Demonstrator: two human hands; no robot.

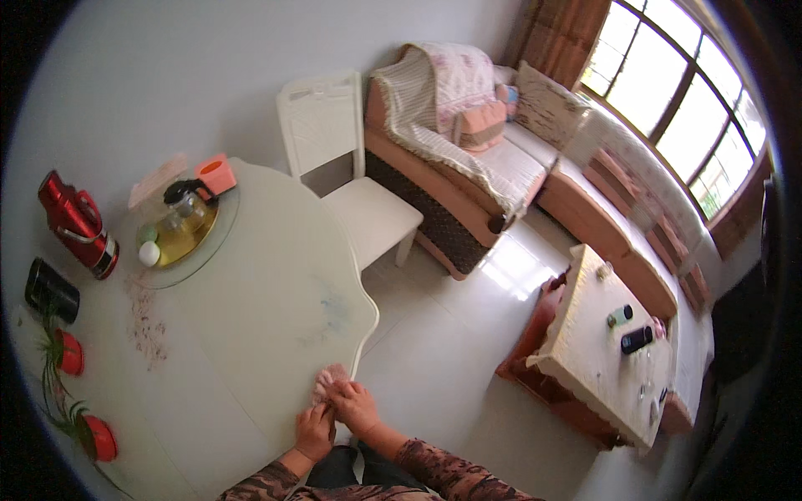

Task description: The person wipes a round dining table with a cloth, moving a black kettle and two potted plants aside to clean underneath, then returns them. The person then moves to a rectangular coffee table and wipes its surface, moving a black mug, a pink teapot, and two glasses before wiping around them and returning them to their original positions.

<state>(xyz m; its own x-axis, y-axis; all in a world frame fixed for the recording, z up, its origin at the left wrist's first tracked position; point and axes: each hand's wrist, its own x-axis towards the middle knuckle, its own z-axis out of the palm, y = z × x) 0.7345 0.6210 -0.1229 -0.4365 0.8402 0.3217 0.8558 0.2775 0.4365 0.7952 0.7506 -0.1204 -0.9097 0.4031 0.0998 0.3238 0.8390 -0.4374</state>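
A crumpled pink-and-white cloth (330, 376) lies bunched at the near right edge of the pale dining table (269, 300). My right hand (355, 404) is closed on the cloth from the right. Just to its left, my left hand (315, 430) has its fingers bent near the cloth's lower end, touching or almost touching the right hand; its fingertips are partly hidden, so whether it grips the cloth is unclear. Bluish smudges (332, 310) mark the tabletop above the cloth.
A glass turntable (229, 232) carries a gold tray (203, 241) with a glass teapot (185, 203). Along the left stand a red thermos (81, 228), a black container (51, 291) and red plant pots (70, 352). A white chair (369, 210) adjoins the table; a coffee table (589, 332) stands right.
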